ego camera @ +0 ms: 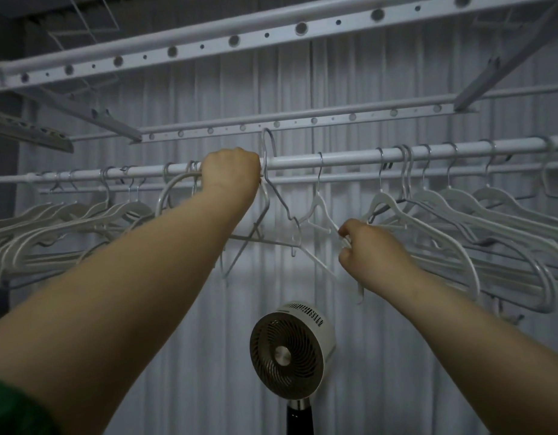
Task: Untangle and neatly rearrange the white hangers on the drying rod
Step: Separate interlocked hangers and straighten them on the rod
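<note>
both hands [230, 171] gripping hangers [317, 211] — rod [343, 159] overhead

Left hand [230, 171] is fisted at the drying rod [334, 159], gripping a thin hanger [271, 186] whose hook stands above the rod. Right hand [370, 251] pinches the lower arm of a single white hanger [318, 211]. Hanger clusters [459, 221] hang either side; a fan [290, 350] stands below
</note>
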